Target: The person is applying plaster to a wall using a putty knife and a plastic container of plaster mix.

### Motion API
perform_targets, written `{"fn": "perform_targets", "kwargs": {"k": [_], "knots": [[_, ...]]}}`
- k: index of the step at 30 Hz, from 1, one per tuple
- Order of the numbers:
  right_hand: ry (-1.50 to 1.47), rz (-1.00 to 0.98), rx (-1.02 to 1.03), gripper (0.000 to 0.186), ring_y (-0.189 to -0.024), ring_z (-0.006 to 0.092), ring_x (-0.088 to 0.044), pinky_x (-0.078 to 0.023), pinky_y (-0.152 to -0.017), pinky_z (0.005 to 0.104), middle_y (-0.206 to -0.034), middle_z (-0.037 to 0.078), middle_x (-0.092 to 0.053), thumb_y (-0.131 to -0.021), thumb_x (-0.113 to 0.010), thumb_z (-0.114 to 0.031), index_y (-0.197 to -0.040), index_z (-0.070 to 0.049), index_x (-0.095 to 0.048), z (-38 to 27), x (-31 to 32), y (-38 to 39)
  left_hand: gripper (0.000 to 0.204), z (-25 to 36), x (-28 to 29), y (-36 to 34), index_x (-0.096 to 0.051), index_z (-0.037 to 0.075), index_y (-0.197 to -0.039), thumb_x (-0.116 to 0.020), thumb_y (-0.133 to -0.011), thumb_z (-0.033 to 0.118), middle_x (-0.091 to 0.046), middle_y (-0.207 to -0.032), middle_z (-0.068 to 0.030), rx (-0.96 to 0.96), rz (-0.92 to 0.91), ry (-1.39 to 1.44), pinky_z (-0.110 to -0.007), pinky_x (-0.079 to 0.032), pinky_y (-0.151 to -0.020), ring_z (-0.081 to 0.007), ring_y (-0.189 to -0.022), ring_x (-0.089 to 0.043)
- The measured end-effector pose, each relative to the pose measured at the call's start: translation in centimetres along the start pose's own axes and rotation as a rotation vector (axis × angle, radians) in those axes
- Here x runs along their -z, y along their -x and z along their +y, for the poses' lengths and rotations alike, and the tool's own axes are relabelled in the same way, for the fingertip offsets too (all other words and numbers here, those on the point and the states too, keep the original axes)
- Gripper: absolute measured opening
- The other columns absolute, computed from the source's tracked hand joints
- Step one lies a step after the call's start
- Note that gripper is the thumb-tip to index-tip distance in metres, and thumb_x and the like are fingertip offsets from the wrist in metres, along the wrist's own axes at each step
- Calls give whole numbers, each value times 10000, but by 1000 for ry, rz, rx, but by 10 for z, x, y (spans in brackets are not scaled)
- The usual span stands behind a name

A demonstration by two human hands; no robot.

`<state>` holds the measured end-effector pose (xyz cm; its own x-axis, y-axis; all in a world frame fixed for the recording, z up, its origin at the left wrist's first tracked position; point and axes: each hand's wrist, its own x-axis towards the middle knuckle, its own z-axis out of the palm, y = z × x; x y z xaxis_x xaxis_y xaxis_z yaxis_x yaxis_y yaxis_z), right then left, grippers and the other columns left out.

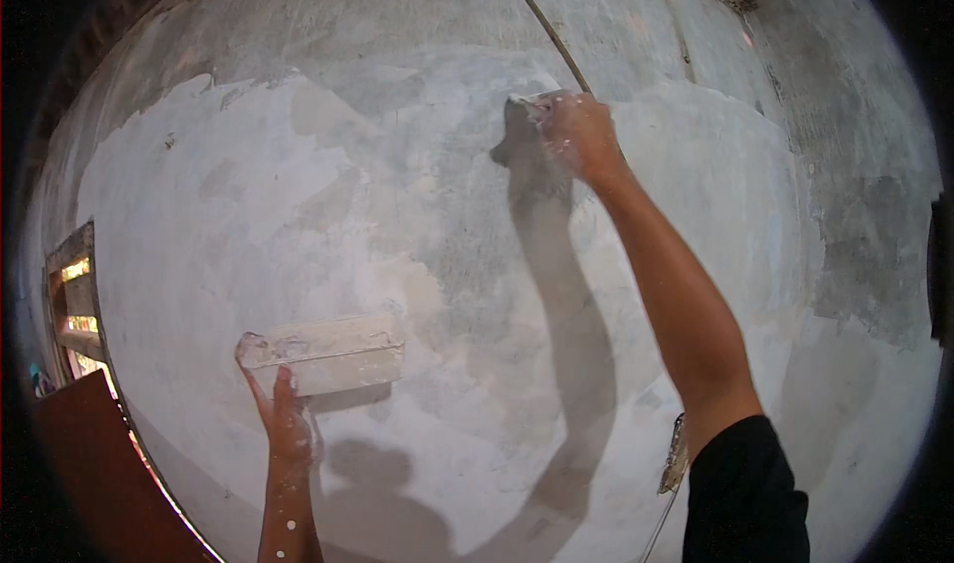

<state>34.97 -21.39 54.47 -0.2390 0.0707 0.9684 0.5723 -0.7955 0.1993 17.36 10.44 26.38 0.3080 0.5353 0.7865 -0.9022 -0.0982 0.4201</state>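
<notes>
Here a person stands close to a big grey wall [417, 215] with pale wet plaster spread over much of it. The right hand [574, 131] is raised high, near the top of the wall and a bit to the right of its middle. Its fingers are curled tight around a small tool [522, 99]. Only a pale tip of that tool sticks out on the left of the fist, and it touches the wall. What kind of tool it is, I cannot tell. White plaster spots cover the hand.

The left hand [286, 426] is low, near the bottom left part of the wall. It holds up a long flat plaster board [326, 352] from below. The thumb and fingers reach up to the board's lower edge and grip it there. The board is smeared with pale plaster and lies almost level, with its right end a little higher.

Dark shadows of both arms fall on the wall. A thin cord [545, 26] runs down the wall to the right hand. At the far left edge is a window frame [75, 305] with light behind it.
</notes>
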Motion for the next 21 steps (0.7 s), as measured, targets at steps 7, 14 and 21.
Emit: {"fn": "perform_targets", "kwargs": {"k": [7, 14, 21], "knots": [[-30, -203, 268, 93, -638, 315, -607, -492, -541, 394, -670, 133, -612, -704, -566, -120, -758, -103, -640, -97, -2, 96, 618, 9, 39, -6, -263, 80, -1368, -474, -883, 400, -422, -1284, -145, -93, 175, 38, -392, -361, -984, -265, -1177, -423], [-332, -593, 332, 168, -700, 338, -602, -485, -606, 428, -740, 151, -621, -723, -544, -105, -873, -73, -611, -105, 36, 126, 638, 48, 32, -13, -265, 89, -1367, -469, -883, 449, -398, -1310, -129, -159, 230, 50, -410, -369, -979, -269, -1181, -421], [-211, 53, 138, 177, -706, 345, -610, -489, -615, 432, -772, 170, -622, -736, -553, -61, -890, -69, -638, -88, -4, 8, 578, 41, 35, 3, -279, 71, -1359, -440, -906, 392, -412, -1306, -114, -117, 126, -90, -414, -362, -972, -258, -1184, -422]]}}
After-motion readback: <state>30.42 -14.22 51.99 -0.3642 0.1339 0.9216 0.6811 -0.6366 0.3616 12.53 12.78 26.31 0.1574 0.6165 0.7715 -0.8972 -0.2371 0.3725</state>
